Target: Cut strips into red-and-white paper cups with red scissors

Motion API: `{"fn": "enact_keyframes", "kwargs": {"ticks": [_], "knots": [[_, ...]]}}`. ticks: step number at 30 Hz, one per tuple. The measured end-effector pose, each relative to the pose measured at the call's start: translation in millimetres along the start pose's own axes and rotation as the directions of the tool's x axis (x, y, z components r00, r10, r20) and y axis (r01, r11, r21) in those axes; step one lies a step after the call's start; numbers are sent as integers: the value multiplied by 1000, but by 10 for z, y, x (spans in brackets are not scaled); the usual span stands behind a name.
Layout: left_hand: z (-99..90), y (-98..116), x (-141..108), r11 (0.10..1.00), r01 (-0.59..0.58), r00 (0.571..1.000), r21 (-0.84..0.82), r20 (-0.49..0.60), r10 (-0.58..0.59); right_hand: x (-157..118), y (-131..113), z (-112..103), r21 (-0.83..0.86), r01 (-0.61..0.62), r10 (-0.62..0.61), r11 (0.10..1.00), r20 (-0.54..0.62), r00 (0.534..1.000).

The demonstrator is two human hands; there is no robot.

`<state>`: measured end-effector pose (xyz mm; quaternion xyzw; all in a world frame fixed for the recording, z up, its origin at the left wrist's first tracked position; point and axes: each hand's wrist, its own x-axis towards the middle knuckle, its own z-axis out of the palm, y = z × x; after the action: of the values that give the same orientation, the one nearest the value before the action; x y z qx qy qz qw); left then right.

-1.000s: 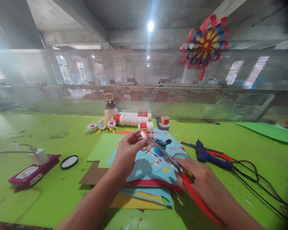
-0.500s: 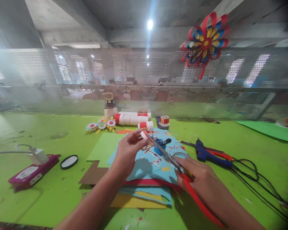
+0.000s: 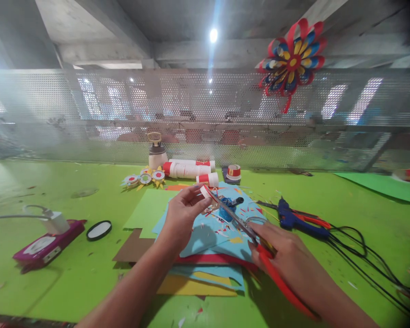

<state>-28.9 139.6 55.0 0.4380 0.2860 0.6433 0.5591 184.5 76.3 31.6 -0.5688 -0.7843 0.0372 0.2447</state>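
Observation:
My left hand [image 3: 184, 214] pinches a small white and red paper piece [image 3: 208, 194] between thumb and fingers. In my right hand [image 3: 276, 248] are red-handled scissors [image 3: 271, 269], their blades pointing up and left to the edge of the paper piece. Below both hands lie light blue sheets [image 3: 201, 237] strewn with small paper scraps. A blue container [image 3: 227, 210] with a black-tipped item in it stands on the sheets, just behind the scissor blades.
Stacked paper cups [image 3: 187, 170], paper flowers [image 3: 145, 177] and a sprayer bottle [image 3: 157, 155] are at the back. A blue glue gun [image 3: 294, 221] with black cables lies right. At left are a purple power strip [image 3: 49, 246] and a round black-rimmed disc [image 3: 99, 230].

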Motion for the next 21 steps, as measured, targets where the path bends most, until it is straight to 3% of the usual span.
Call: {"fn": "enact_keyframes", "kwargs": {"ticks": [9, 21], "knots": [[25, -26, -7, 996, -65, 998, 57, -10, 65, 3, -5, 10, 16, -1, 1, 1000, -6, 1000], [51, -19, -18, 993, -88, 995, 77, -49, 92, -4, -23, 8, -22, 57, -59, 998, -144, 988]]}}
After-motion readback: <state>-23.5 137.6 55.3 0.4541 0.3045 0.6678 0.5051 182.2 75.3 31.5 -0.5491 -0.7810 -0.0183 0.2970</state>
